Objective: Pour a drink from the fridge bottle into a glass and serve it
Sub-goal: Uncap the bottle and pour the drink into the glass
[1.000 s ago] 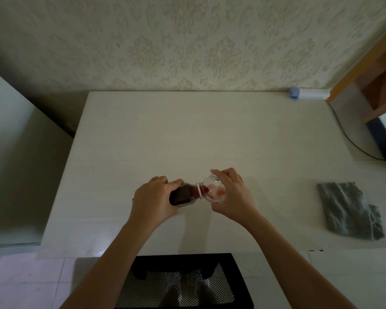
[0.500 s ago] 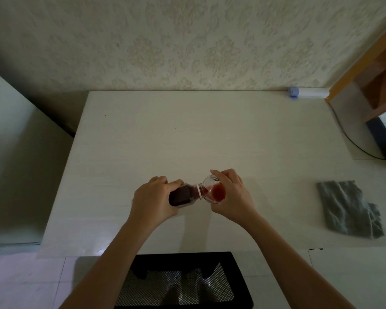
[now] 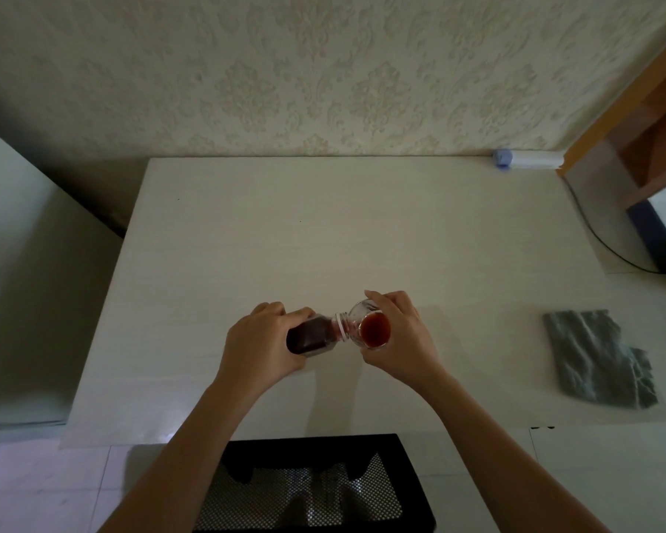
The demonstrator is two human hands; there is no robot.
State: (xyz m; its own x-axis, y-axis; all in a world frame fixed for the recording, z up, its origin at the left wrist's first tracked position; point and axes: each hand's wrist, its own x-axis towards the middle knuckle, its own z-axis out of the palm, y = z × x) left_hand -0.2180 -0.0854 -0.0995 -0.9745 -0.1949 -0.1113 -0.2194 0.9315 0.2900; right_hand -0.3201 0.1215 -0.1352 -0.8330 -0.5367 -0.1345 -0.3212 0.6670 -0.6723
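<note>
Count: 2 hands, left [image 3: 264,342] and right [image 3: 400,336]. 1 bottle [image 3: 312,334], 1 glass [image 3: 370,328], 1 grey cloth [image 3: 596,359], 1 tabletop [image 3: 323,232], 1 white roll [image 3: 527,160], 1 black cable [image 3: 600,240], 1 mesh chair [image 3: 308,490].

You look down on a pale white table [image 3: 323,232] pushed against a wall with cream damask wallpaper [image 3: 323,71]. On your right stands a wooden shelf unit [image 3: 646,121]. Below the near table edge you see a black mesh chair [image 3: 312,486] and light floor tiles [image 3: 27,486]. The light is dim.
</note>
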